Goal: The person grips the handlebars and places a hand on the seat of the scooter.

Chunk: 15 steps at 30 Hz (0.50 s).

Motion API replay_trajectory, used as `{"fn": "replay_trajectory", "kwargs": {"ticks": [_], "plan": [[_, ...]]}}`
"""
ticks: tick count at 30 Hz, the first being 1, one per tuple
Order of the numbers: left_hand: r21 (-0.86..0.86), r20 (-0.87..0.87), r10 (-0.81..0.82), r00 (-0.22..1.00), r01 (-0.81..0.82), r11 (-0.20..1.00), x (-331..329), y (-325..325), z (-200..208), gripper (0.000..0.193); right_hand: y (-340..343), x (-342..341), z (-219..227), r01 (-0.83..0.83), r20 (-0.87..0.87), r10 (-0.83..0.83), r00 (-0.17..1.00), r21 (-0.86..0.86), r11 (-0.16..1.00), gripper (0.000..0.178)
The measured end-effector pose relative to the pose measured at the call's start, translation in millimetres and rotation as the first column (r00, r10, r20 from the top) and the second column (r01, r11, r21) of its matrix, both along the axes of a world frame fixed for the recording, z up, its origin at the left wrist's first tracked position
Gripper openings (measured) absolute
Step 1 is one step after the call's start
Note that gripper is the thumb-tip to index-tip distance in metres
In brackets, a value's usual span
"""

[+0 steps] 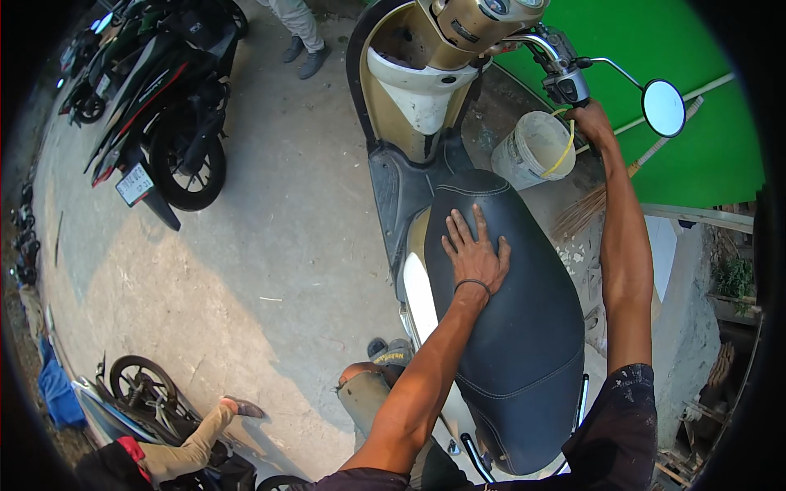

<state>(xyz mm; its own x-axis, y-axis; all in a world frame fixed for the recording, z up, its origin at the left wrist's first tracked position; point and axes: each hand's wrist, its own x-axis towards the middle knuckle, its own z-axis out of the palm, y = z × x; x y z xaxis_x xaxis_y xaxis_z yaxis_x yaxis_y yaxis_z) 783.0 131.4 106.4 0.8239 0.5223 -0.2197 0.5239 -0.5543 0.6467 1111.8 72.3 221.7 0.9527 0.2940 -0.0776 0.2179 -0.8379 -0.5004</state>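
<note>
Scooter [471, 192] with a gold and white body has its long line running from the front at the top of the view down to the back end close to the person. Its dark seat [524, 327] lies along that same line, with the narrow part to the front and the wide part behind. The handlebar [539, 42] is ahead of the seat, and one end sticks out to the right. A white bucket [514, 151] is near that end, beside the scooter. Both hands touch the scooter, so neither is nearer. How they are set seems to matter most: the right hand [592, 123] is far forward and out to the side, and the left hand [477, 260] is further back, flat on the seat. The left fingers [479, 214] are spread wide, with the seat right under them. The right fingers look curled around the black grip [580, 103], but they are mostly hidden, so I cannot tell how tight they squeeze
</note>
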Motion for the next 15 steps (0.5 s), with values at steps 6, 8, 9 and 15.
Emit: {"fn": "replay_trajectory", "kwargs": {"ticks": [6, 8, 9, 15], "plan": [[0.017, -0.010, -0.001, 1.000, 0.001, 1.000, -3, -3, 0, 0.078, -2, 0, -1, 0.002, 0.150, -0.010, 0.989, 0.054, 0.999, 0.041], [-0.005, -0.011, -0.005, 1.000, 0.005, 1.000, -1, -2, 0, 0.078, -6, 9, -3, 0.002, 0.154, -0.002, 0.988, 0.001, 1.000, 0.044], [0.001, -0.015, -0.009, 1.000, 0.009, 1.000, 0, -2, 0, 0.078, -6, 14, -2, 0.001, 0.160, 0.002, 0.987, -0.022, 1.000, 0.045], [-0.003, -0.008, -0.005, 1.000, 0.005, 1.000, 2, 2, -1, 0.079, 2, 6, -4, 0.053, 0.078, -0.052, 0.996, -0.006, 0.999, 0.049]]}}
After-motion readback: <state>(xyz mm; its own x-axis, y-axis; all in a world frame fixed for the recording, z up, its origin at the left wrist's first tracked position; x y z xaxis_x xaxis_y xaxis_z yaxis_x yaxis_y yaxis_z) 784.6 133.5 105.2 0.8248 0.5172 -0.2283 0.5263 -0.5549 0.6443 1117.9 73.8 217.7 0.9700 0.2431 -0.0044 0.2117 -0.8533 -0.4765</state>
